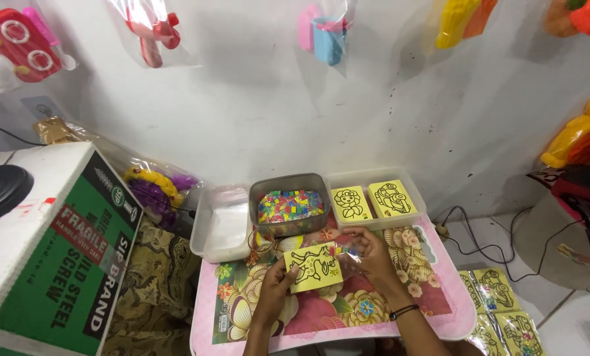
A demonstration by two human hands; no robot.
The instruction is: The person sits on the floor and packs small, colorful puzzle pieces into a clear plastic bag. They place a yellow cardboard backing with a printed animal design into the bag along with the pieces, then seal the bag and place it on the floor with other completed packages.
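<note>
Resting over a small pink floral worktop (433, 310), two bare hands share one item: a yellow card (313, 266) printed with a black line drawing of an animal, held tilted just above the middle of the worktop. Left hand (276, 285): grip closed on the card's lower left edge, thumb on the face. Right hand (372, 256): fingers pinched at the card's upper right corner, where a small clear packet of coloured bits (345, 251) also sits under the fingertips; whether that grip holds the card, the packet or both cannot be told. A dark band circles the right wrist. Behind the hands, along the wall: a clear empty-looking tub (220, 227) at left, a grey tub of mixed coloured pieces (289, 206) in the middle, and a clear tray (413, 201) at right carrying two more yellow line-drawing cards (370, 201). On the floor at lower right lie several bagged yellow cards (502, 310). At far left stands a green and white cardboard box (57, 257); a bag of purple and yellow items (156, 188) lies between it and the tubs. Packaged plastic toys (328, 33) hang on the white wall above.
</note>
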